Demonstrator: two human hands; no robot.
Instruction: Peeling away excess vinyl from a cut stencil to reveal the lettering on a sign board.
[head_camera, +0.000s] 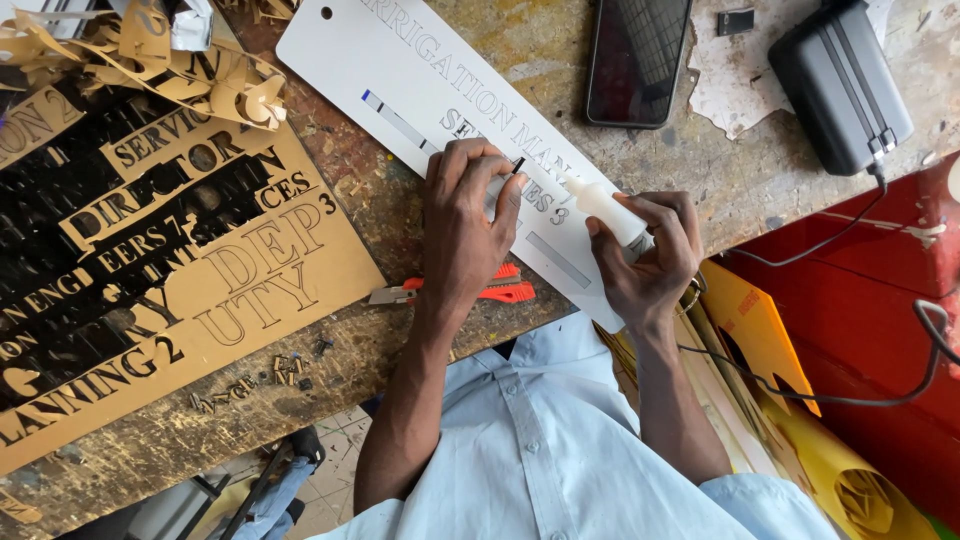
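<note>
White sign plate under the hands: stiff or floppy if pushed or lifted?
The plate lies dead flat and long, so probably thin and rigid. Its smooth face may slide on the bench. The left hand presses it, which suggests it shifts easily.

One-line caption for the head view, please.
Left hand presses on a white sign plate while the right hand holds a small white bottle over a worn workbench.

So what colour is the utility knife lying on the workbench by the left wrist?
Orange-red utility knife, seen in the head view.
</note>
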